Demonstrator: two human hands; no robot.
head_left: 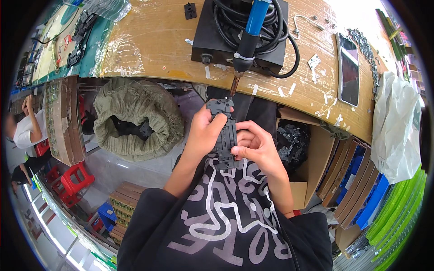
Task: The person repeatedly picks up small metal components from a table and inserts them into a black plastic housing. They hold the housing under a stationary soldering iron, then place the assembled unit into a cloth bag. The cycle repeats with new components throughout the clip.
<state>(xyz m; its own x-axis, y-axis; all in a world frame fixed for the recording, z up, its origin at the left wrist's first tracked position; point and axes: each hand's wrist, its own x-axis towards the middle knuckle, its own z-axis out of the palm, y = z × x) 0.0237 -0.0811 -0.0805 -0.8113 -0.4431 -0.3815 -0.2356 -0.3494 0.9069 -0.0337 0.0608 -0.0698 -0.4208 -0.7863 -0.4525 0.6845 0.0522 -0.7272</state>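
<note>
A long black moulded plastic part (224, 135) is held upright in front of my chest, just off the table's front edge. My left hand (203, 133) grips its upper left side, the thumb lying across its face. My right hand (257, 147) has curled fingers and a thumb pressed on the lower right edge of the same part. Right above the part's top end, the metal tip of a soldering iron (233, 85) with a blue and black handle points down, very near or touching it; I cannot tell which.
The iron lies over a black box (212, 45) with coiled black cable on the wooden table (144, 45). A phone (348, 70) and small metal pieces lie at the right. A fabric sack (135, 99) of black parts stands left; a cardboard box (316, 167) of black pieces stands right.
</note>
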